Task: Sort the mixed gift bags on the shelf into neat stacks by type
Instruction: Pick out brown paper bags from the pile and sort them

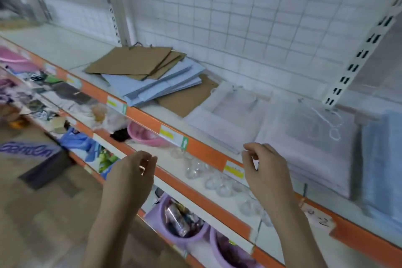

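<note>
Both hands were up in front of the shelf [139, 113] and neither held anything: the left hand [130, 177] hung with fingers loosely curled, empty, below the orange edge; the right hand [264, 169] hovered near the front of the white mesh bags [304, 137], fingers relaxed, no grasp. Farther left lay the unsorted heap, brown paper bags [130, 61] on top of the pale blue bags [165, 85], another brown bag [185, 98] poking out beneath. A blue stack [382, 159] sat at far right
</note>
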Available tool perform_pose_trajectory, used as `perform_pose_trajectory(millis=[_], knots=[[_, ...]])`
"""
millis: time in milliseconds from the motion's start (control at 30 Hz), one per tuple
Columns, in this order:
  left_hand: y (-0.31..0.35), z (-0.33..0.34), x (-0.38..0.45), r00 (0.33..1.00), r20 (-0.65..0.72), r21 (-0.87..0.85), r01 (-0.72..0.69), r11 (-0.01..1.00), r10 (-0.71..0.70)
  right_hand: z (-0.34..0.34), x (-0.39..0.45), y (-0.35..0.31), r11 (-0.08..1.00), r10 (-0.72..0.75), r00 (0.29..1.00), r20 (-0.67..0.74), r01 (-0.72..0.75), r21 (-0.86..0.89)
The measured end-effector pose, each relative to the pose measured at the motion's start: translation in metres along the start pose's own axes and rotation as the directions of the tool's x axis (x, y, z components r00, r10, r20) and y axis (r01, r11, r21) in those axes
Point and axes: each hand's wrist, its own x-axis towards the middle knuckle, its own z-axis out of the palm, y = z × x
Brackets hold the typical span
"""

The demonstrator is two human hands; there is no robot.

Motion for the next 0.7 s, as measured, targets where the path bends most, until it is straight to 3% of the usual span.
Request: perform_pose_trajectory(millis=[267,567,700], knots=[[-0.082,-0.014,0.077,0.995,-0.013,0.079,0.102,0.992,-0.101,0.099,0.064,-0.062,0.996,-0.046,0.997,0.069,0.04,0.078],[-0.135,-0.029,0.23,1.0,-0.002,0.125,0.015,0.992,-0.015,0.182,0.175,-0.135,0.988,-0.033,0.999,0.016,0.03,0.155],[-0.159,-0.026,0.275,0.999,0.011,0.122,0.046,0.991,-0.048,0.21,0.206,-0.156,0.99,-0.048,0.999,0.013,0.046,0.131]])
